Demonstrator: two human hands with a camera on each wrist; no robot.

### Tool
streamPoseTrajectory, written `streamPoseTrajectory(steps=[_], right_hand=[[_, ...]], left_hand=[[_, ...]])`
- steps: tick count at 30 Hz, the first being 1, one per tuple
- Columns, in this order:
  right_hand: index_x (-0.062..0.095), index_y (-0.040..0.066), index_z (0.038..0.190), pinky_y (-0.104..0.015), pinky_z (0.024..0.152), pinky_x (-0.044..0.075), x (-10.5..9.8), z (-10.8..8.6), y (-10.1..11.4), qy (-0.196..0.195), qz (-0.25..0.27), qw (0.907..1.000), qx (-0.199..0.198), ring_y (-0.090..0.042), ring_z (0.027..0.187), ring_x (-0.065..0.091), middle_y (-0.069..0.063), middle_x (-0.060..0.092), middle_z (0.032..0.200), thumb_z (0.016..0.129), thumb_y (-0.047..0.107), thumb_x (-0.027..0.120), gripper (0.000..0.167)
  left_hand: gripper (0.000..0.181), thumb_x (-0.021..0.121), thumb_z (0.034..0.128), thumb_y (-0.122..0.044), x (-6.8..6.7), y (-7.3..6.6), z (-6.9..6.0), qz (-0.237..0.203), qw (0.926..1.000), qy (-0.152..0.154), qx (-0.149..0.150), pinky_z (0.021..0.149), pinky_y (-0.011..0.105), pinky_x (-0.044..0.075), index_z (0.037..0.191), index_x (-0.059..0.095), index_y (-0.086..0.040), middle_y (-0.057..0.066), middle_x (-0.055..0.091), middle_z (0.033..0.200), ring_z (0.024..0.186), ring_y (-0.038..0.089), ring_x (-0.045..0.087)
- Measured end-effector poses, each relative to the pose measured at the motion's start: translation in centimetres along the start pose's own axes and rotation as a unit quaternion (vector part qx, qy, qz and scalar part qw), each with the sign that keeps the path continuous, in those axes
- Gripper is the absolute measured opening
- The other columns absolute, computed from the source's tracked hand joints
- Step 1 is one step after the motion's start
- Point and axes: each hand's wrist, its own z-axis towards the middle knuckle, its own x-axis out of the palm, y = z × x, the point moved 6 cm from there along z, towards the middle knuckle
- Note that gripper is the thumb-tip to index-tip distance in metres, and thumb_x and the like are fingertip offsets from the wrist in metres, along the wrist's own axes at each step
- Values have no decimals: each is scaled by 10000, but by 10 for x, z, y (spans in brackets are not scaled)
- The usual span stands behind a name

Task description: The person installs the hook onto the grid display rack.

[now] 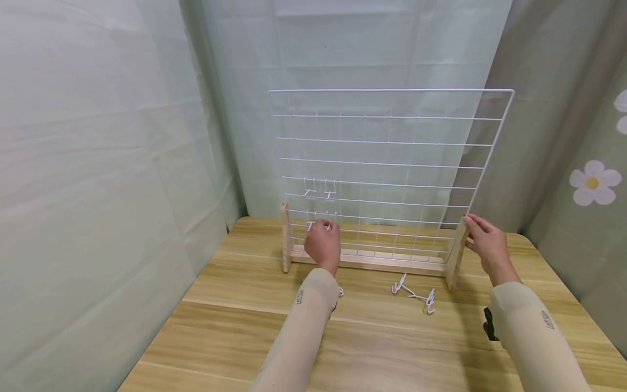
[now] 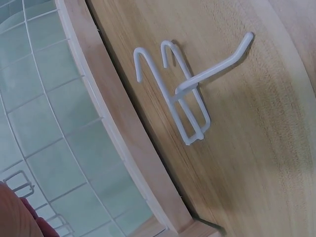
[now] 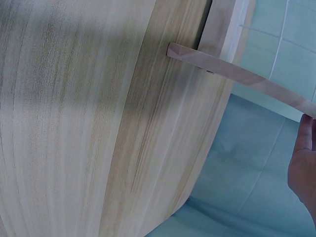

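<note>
L hand (image 1: 323, 245) pinching white hook (image 1: 329, 224) at fingertips, lower-L of wire grid (image 1: 392, 90) | hook's long axis approx. vert. | R hand (image 1: 487, 247), farther off, gripping wooden upright (image 1: 456, 256), grid's R edge

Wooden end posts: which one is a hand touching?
The right-end post, its upper end touched by the right hand; the left-end post has no hand on it.

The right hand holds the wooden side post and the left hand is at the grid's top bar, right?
Not quite: the right hand holds the side post, but the left hand is low at the grid, by hanging hooks, as the head view shows.
</note>
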Motion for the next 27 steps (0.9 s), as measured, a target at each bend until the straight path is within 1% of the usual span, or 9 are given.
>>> streamPoseTrajectory(steps=[5,8,9,12,15,20,22,26,27], right_hand=[[459,133,1487,-430,1007,374,1,-1,0,3,-127,9999,-1,-355,1387,358,-88,439,1427,945,515,563,672],[445,130,1495,-444,1015,361,1,-1,0,10,-110,9999,19,-378,1399,334,-113,406,1461,952,512,555,673],[447,134,1495,-440,1014,368,1,-2,0,7,-157,9999,5,-372,1397,342,-107,414,1455,952,517,550,672],[478,138,1475,-430,1011,363,1,-1,0,10,50,10000,10,-339,1378,365,-80,454,1405,943,494,584,649],[500,145,1461,-412,996,376,1,-1,1,5,53,10000,-21,-311,1353,394,-48,484,1361,937,490,595,634],[479,138,1475,-414,994,380,1,-1,1,22,-28,10000,-21,-348,1376,365,-69,461,1388,937,504,584,659],[472,137,1479,-393,984,397,1,-1,1,29,-77,10000,-27,-357,1383,358,-66,461,1390,939,508,579,664],[500,144,1460,-316,938,445,0,0,1,20,63,10000,-8,-327,1371,381,-36,493,1346,931,494,604,643],[507,147,1454,-313,931,446,0,0,1,18,81,10000,-9,-322,1367,385,-29,497,1334,928,495,608,638]], left_hand=[[147,682,862,-209,2,0,-1,79,10000,28,1,656,466,506,839,736,-74,86,709,806,735,307,661],[154,690,871,-224,4,1,-2,159,9998,145,-2,639,461,508,839,735,-80,75,713,806,721,305,665],[158,693,873,-231,5,2,-3,174,9997,195,-13,634,461,508,839,734,-82,70,715,805,716,305,667],[164,693,877,-243,8,4,-4,189,9991,363,-79,639,465,505,848,733,-87,62,721,811,725,313,669],[160,690,876,-247,10,6,-4,196,9985,490,-166,649,460,502,860,738,-95,60,726,824,740,311,669],[140,701,867,-242,12,9,-6,237,9978,590,-195,650,435,500,881,749,-111,51,731,838,745,293,670],[138,706,865,-242,12,10,-7,238,9978,600,-180,653,433,500,885,749,-112,49,733,841,746,291,671],[148,714,870,-259,11,12,-8,212,9977,626,-160,657,434,500,875,741,-114,48,730,843,750,288,669],[153,716,871,-264,11,12,-9,197,9977,630,-156,657,434,499,869,739,-114,48,728,843,753,288,669]])
